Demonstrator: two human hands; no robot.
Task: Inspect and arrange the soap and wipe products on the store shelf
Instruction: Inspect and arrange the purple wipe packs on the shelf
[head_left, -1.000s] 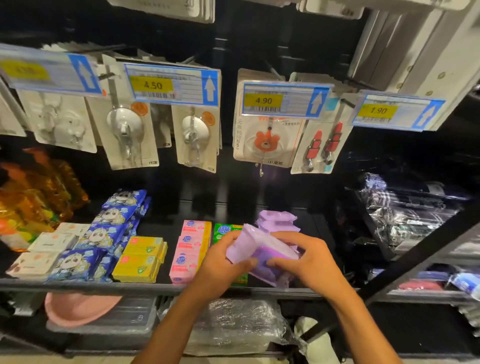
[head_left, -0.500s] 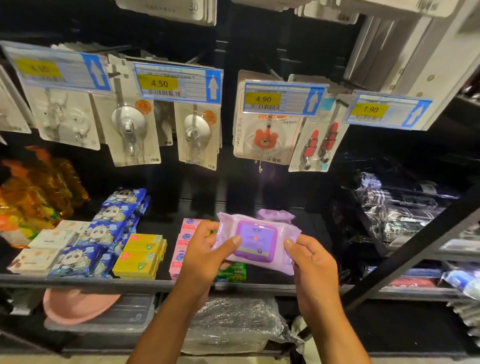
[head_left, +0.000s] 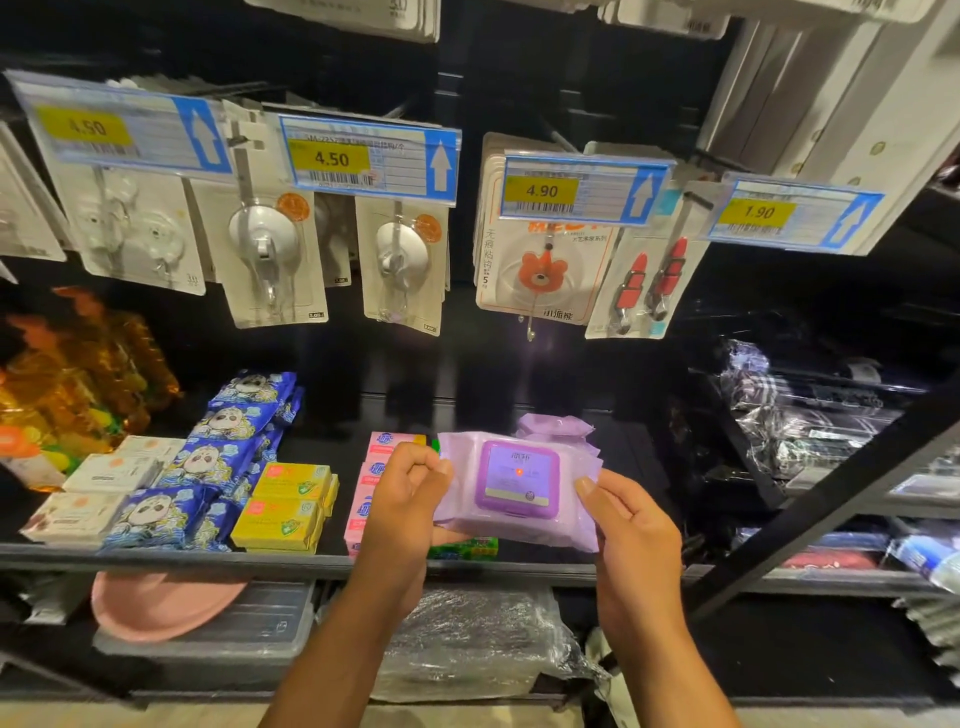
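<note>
A purple pack of wipes with a darker purple lid faces me, held in front of the shelf. My left hand grips its left edge with curled fingers. My right hand pinches its right edge, thumb on the front. More purple wipe packs lie on the shelf behind it. Pink soap boxes, a green pack, yellow soap boxes, blue cartoon packs and white soap boxes lie in rows to the left.
Carded hooks hang from pegs above, behind price tags. Orange bottles stand at far left. Wrapped goods fill the right-hand shelf behind a black diagonal bar. A pink basin and wrapped bundles sit below.
The wipe pack was lifted off the shelf stack and turned lid-forward. Since half a second ago it has tilted slightly and my left fingers have curled tighter on its edge.
</note>
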